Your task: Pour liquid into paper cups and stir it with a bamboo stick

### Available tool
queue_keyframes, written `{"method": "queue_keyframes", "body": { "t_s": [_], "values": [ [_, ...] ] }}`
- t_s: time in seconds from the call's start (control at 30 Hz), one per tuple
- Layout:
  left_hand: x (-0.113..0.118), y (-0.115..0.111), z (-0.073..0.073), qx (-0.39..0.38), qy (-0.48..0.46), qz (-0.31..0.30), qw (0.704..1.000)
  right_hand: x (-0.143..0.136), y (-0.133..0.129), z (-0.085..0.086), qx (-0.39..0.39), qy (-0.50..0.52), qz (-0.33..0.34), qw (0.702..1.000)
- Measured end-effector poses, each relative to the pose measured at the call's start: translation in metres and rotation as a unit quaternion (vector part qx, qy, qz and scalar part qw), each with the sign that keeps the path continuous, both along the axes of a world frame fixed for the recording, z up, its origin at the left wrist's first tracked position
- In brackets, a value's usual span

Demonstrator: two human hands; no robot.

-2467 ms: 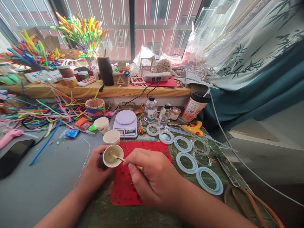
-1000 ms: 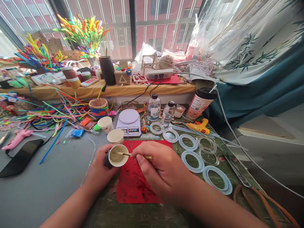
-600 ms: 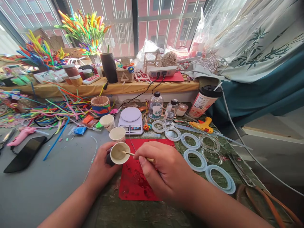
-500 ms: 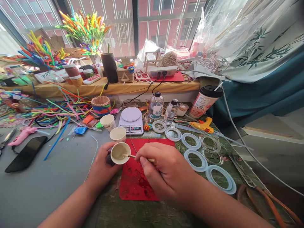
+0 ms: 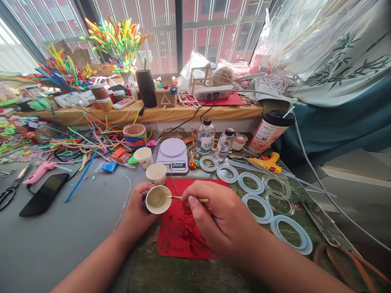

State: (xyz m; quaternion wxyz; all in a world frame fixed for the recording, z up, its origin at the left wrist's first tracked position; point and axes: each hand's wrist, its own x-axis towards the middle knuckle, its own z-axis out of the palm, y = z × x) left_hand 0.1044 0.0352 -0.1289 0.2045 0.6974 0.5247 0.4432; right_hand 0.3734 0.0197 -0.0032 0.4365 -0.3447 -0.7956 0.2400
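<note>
My left hand (image 5: 139,209) is wrapped round a small paper cup (image 5: 158,200), tilted so its inside faces me. A thin wooden stick (image 5: 204,200) is pinched in my right hand (image 5: 215,215), its far end inside that cup. What lies at the cup's bottom is hard to make out. Under both hands lies a red mat (image 5: 174,240) with dark wet-looking spots. Two more paper cups, one close behind (image 5: 157,173) and one farther back (image 5: 143,156), stand beside a white digital scale (image 5: 172,148).
Two clear bottles, a larger one (image 5: 205,138) and a smaller one (image 5: 224,145), stand behind several ring-shaped silicone molds (image 5: 291,235). A yellow glue gun (image 5: 269,163) and a takeaway drink cup (image 5: 271,132) are at right. A phone (image 5: 44,195) and scissors (image 5: 14,189) lie left.
The whole view has shifted slightly, so things sit a little farther right. My left hand still holds the cup, and the stick's tip has moved toward the cup's right side.
</note>
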Motion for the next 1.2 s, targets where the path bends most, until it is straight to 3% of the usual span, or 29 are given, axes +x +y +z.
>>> {"method": "queue_keyframes", "body": {
  "t_s": [0.33, 0.47, 0.63, 0.97, 1.2],
  "values": [
    [0.0, -0.0002, -0.0027, -0.009, -0.001, -0.006, 1.0, -0.0007, -0.0029, 0.0001, 0.016, 0.014, -0.004, 1.0],
    [-0.0002, -0.0008, -0.0009, 0.005, 0.006, -0.007, 1.0, -0.0024, -0.0043, -0.0001, -0.005, 0.019, 0.044, 0.999],
    [0.0012, -0.0011, 0.0009, 0.0, 0.006, -0.002, 1.0, -0.0022, -0.0052, 0.0003, 0.006, 0.014, 0.005, 1.0],
    [0.0011, 0.0001, -0.001, 0.006, 0.012, 0.009, 1.0, 0.0038, -0.0038, 0.0045, 0.011, -0.001, 0.011, 1.0],
    [-0.0004, 0.0007, -0.0012, 0.007, 0.027, 0.027, 0.999, 0.0025, -0.0019, 0.0047, -0.029, 0.014, 0.034, 0.999]
  ]
}}
